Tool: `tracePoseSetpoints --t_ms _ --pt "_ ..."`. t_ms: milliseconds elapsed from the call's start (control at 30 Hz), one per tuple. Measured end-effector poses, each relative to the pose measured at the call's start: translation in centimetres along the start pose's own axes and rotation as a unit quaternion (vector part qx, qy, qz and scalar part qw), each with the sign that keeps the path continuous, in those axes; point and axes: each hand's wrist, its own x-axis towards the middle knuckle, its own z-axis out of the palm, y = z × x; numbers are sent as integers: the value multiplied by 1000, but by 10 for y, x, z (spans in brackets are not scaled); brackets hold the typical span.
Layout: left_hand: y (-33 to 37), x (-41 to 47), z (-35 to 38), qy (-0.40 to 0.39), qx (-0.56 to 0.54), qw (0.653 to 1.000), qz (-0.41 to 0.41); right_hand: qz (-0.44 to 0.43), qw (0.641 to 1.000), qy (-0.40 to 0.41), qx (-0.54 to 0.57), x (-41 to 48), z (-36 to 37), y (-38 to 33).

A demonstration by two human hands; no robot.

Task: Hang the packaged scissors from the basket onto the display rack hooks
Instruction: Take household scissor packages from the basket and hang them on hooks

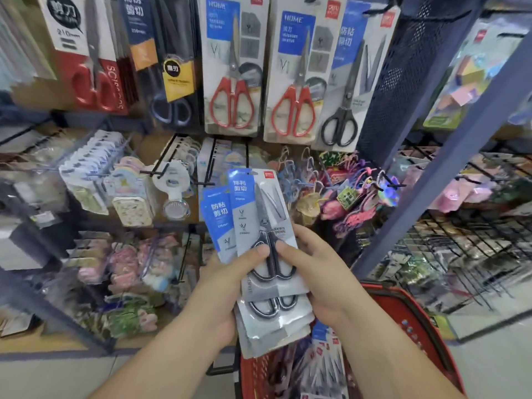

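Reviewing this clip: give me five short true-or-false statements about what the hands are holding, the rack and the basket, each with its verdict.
1. Both hands grip a stack of packaged scissors. True: left hand and right hand both pinch it.
2. The front pack in the stack holds red-handled scissors. False: its handles are black.
3. Two packs of red-handled scissors hang on the rack above. True.
4. The red basket is empty. False: more packs lie in it.
5. The stack already hangs on a hook. False: it is held in front of the rack.
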Motion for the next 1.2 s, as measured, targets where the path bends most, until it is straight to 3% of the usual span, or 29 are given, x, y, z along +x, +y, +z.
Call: tracePoseSetpoints --t_ms 167,567,933,1200 --pt "-5 7 0 -15 -11 1000 4 -11 998 31 61 -3 -12 0" --pt "-37 19 33 -11 37 999 -38 -45 994 83 51 -17 -88 -22" --pt "-17 15 63 48 108 978 170 -134 990 -18 -29 -5 -177 -69" --pt "10 24 106 46 104 958 263 -254 966 -34 -34 35 -155 -119"
